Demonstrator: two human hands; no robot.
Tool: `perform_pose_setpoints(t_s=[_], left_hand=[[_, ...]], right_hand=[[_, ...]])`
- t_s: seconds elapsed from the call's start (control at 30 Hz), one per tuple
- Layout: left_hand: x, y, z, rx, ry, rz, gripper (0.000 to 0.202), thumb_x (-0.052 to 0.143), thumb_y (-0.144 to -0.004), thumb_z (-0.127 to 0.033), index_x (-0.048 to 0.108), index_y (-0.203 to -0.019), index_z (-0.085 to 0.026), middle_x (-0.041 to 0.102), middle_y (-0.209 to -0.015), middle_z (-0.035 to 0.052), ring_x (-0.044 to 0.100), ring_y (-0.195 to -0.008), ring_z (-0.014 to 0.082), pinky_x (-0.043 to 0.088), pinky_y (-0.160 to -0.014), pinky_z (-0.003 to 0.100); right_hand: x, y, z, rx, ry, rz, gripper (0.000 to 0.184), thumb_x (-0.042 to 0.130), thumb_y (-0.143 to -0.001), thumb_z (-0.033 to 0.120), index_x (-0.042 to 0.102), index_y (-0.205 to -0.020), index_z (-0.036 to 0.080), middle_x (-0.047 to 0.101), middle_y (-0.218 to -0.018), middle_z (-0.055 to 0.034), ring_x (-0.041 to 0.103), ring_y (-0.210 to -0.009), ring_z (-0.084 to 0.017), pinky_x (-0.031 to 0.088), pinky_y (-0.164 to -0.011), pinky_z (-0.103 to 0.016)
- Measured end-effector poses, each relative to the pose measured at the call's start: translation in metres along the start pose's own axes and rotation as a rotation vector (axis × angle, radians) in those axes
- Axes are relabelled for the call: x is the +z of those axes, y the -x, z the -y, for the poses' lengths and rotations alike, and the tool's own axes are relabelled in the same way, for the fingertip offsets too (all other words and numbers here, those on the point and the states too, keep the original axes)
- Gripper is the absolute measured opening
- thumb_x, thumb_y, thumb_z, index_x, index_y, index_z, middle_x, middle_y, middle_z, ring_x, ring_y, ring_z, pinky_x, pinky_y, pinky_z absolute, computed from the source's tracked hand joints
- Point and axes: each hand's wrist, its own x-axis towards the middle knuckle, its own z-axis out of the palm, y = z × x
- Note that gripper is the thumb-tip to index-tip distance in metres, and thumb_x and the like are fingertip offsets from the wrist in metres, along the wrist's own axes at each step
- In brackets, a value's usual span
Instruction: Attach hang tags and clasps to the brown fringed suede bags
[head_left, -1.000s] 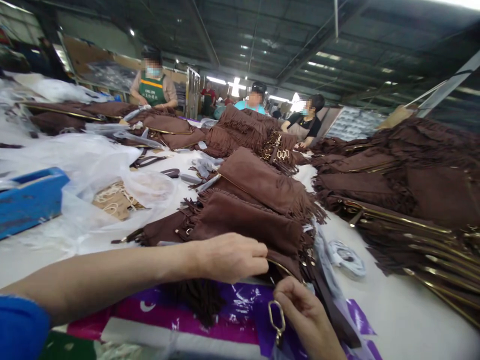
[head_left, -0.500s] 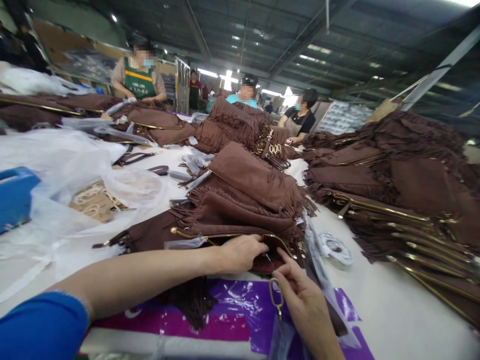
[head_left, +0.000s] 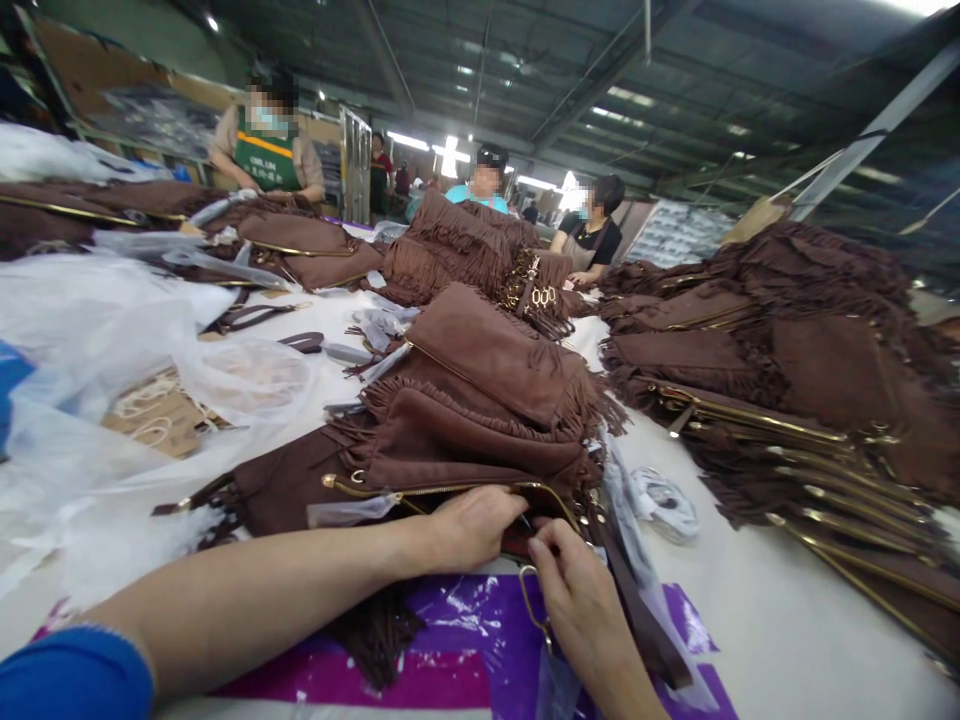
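Observation:
A brown fringed handbag (head_left: 420,500) with a gold zipper lies unzipped in front of me. My left hand (head_left: 476,525) reaches into its mouth from the left, fingers curled and partly hidden by the opening. My right hand (head_left: 577,585) is closed in a pinch at the near edge of the opening, close to my left fingertips. Something thin shows between the two hands, too small to name. A gold metal clasp (head_left: 534,605) in clear wrapping hangs beside my right hand. Under the bag lies shiny purple and magenta plastic (head_left: 465,620).
Brown fringed bags are stacked at the right (head_left: 832,380) and another pile (head_left: 480,380) sits just beyond my hands. White wrapping (head_left: 97,330) and brown paper tags (head_left: 161,415) lie at left, a white coil (head_left: 664,505) at right. Several people work across the table, including one in a green apron (head_left: 264,160).
My right hand has moved slightly left, and its fingers have drawn into a tighter pinch. My left hand stays in the bag's mouth. The whole view has shifted a little.

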Motion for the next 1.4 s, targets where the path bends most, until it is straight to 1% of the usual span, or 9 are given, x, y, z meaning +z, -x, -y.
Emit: perform_pose_setpoints(t_s=[0.27,0.43,0.63,0.8,0.9,0.97,1.1,1.23,1.4], left_hand=[[-0.009,-0.001,-0.01,-0.099,0.253,-0.035,0.029,0.047,-0.081,-0.008,0.066,-0.102,-0.013,0.069,-0.102,0.0092,0.064,-0.094,0.0214,0.048,-0.084,0.028],[-0.008,-0.007,-0.01,-0.146,0.544,0.045,0.04,0.045,-0.069,-0.002,0.065,-0.102,-0.011,0.066,-0.09,0.003,0.058,-0.08,0.0145,0.047,-0.074,0.023],[-0.017,-0.011,0.0,-0.423,0.776,0.324,0.066,0.044,-0.061,-0.005,0.059,-0.125,-0.014,0.051,-0.063,-0.0045,0.04,-0.043,0.0075,0.029,-0.041,0.018],[-0.012,-0.011,-0.002,-0.43,0.722,0.25,0.046,0.046,-0.065,-0.007,0.069,-0.106,-0.01,0.051,-0.06,-0.0035,0.041,-0.042,0.007,0.029,-0.04,0.018],[-0.01,-0.01,-0.006,-0.456,0.617,0.093,0.042,0.04,-0.068,-0.003,0.069,-0.098,-0.009,0.056,-0.063,-0.001,0.049,-0.051,0.0105,0.041,-0.049,0.02],[-0.011,-0.007,-0.009,-0.345,0.527,-0.023,0.042,0.038,-0.072,-0.002,0.07,-0.098,-0.011,0.067,-0.079,0.0029,0.06,-0.073,0.0143,0.051,-0.071,0.025],[-0.011,-0.001,-0.013,-0.132,0.259,-0.113,0.052,0.037,-0.079,-0.001,0.064,-0.121,-0.017,0.066,-0.122,0.0051,0.058,-0.115,0.0192,0.043,-0.104,0.034],[-0.004,0.003,-0.013,-0.095,0.157,-0.088,0.059,0.039,-0.079,0.001,0.054,-0.134,-0.017,0.058,-0.135,0.0061,0.051,-0.127,0.0185,0.037,-0.111,0.035],[-0.003,0.003,-0.016,-0.022,0.177,-0.2,0.044,0.044,-0.087,-0.008,0.058,-0.128,-0.017,0.061,-0.13,0.0057,0.054,-0.122,0.0194,0.038,-0.111,0.035]], right_hand=[[-0.009,0.006,0.001,0.331,-0.647,0.141,0.046,0.057,-0.083,0.067,0.045,-0.079,0.023,0.028,-0.057,0.0086,0.027,-0.045,-0.01,0.023,-0.042,-0.022],[-0.009,0.011,0.001,0.115,-0.283,0.006,0.037,0.047,-0.091,0.056,0.049,-0.075,0.022,0.051,-0.074,-0.0006,0.049,-0.062,-0.016,0.041,-0.06,-0.028],[-0.02,0.004,-0.004,-0.137,0.072,0.078,0.025,0.037,-0.095,0.037,0.043,-0.075,0.024,0.051,-0.07,-0.0007,0.052,-0.065,-0.019,0.039,-0.061,-0.031],[-0.019,0.004,-0.011,-0.237,0.192,0.109,0.021,0.033,-0.096,0.028,0.043,-0.078,0.024,0.056,-0.075,-0.0028,0.058,-0.068,-0.02,0.042,-0.062,-0.032],[-0.016,0.007,-0.013,-0.311,0.196,0.116,0.02,0.032,-0.095,0.022,0.045,-0.081,0.024,0.062,-0.102,-0.0093,0.064,-0.086,-0.021,0.048,-0.07,-0.034],[-0.015,0.009,-0.014,-0.34,0.173,0.149,0.019,0.034,-0.095,0.019,0.047,-0.082,0.024,0.062,-0.112,-0.0098,0.063,-0.097,-0.022,0.049,-0.076,-0.034],[-0.017,0.009,-0.017,-0.306,0.116,0.179,0.019,0.036,-0.095,0.021,0.046,-0.079,0.023,0.064,-0.098,-0.0083,0.062,-0.093,-0.022,0.048,-0.079,-0.035],[-0.021,0.008,-0.016,-0.234,0.068,0.2,0.019,0.039,-0.092,0.025,0.044,-0.074,0.023,0.056,-0.076,-0.0039,0.055,-0.072,-0.021,0.042,-0.067,-0.034],[-0.027,0.008,-0.004,-0.21,0.016,0.193,0.018,0.041,-0.09,0.026,0.044,-0.073,0.022,0.055,-0.075,-0.0029,0.052,-0.071,-0.019,0.039,-0.066,-0.032]])
